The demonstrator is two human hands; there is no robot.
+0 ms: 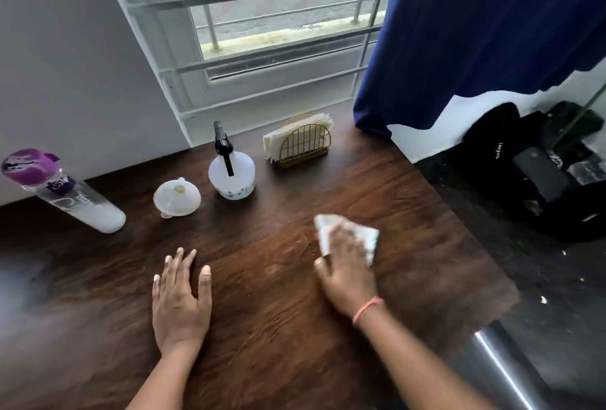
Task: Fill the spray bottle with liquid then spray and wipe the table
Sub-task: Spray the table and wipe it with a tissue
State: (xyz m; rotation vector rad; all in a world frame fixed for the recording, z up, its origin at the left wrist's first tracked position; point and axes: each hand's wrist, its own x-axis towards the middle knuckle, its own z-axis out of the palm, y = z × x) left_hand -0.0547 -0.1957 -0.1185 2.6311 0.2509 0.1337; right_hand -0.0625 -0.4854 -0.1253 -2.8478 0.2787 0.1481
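Note:
A white spray bottle (232, 173) with a black trigger head stands upright at the back of the dark wooden table (278, 327). My right hand (347, 273) presses a white tissue (367, 237) flat on the table, right of centre; the hand and tissue look blurred. My left hand (180, 298) lies flat on the wood with fingers spread, holding nothing. A white funnel (177, 197) rests upside down left of the spray bottle. A clear water bottle (62, 191) with a purple cap stands at the far left.
A gold wire holder (303, 144) with white napkins stands at the back by the window. A blue curtain (475, 32) hangs at the right. Beyond the table's right edge lie a black bag (492, 150) and dark floor. A metal tube (501, 367) shows at lower right.

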